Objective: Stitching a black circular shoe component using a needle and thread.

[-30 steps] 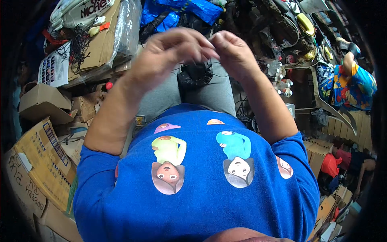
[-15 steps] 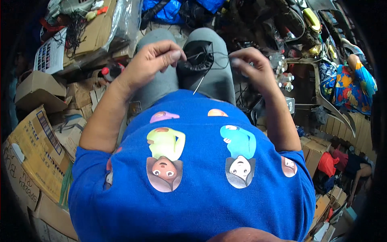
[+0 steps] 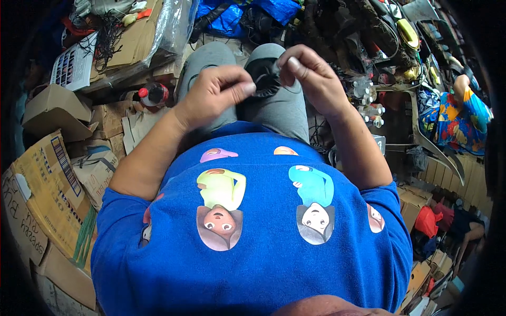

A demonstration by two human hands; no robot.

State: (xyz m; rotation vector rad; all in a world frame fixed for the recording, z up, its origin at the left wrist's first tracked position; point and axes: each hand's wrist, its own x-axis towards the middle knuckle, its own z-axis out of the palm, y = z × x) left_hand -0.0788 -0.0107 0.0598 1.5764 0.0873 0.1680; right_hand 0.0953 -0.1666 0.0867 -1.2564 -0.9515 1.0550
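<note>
Head cam, fisheye, looks straight down, close over chest & lap.

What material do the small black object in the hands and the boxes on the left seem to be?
Small black object: probably soft rubber or fabric, matte, with a ruffled, pleated edge; hard to tell. Boxes: brown corrugated cardboard, dull, creased and torn at the flaps.

Both hands, left (image 3: 213, 95) and right (image 3: 308, 79), pinch small black ruffled piece (image 3: 263, 79) above grey-trousered knees (image 3: 276, 105).
</note>
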